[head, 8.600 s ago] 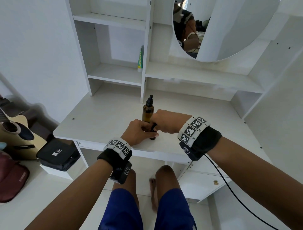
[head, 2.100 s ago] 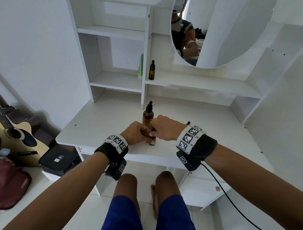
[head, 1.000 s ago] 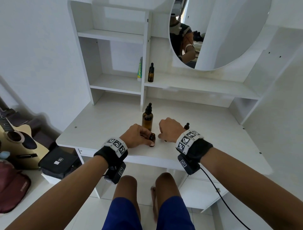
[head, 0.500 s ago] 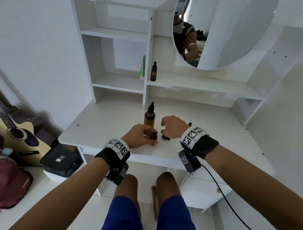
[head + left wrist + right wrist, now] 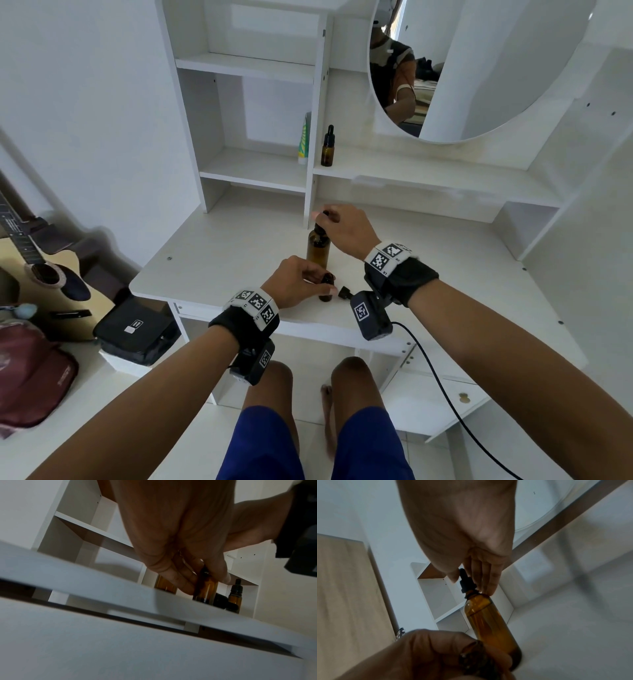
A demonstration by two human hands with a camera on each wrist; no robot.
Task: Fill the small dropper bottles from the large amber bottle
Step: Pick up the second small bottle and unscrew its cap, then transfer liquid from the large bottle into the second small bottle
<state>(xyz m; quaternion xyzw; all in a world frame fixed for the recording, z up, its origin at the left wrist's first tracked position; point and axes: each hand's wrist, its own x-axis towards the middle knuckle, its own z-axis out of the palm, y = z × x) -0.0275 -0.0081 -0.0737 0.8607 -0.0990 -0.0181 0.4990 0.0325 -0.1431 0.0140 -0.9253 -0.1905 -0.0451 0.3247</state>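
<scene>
Your small bottle (image 5: 325,287) stands close to the front edge of the white desk (image 5: 219,260), its loose cap (image 5: 345,292) just beside it; bare desktop spreads to the right. Shelves (image 5: 255,169) and a round mirror (image 5: 479,68) rise behind. Your left hand (image 5: 297,282) grips the small bottle. Your right hand (image 5: 346,229) pinches the dropper cap (image 5: 466,580) on the big amber bottle (image 5: 318,250), just behind it.
</scene>
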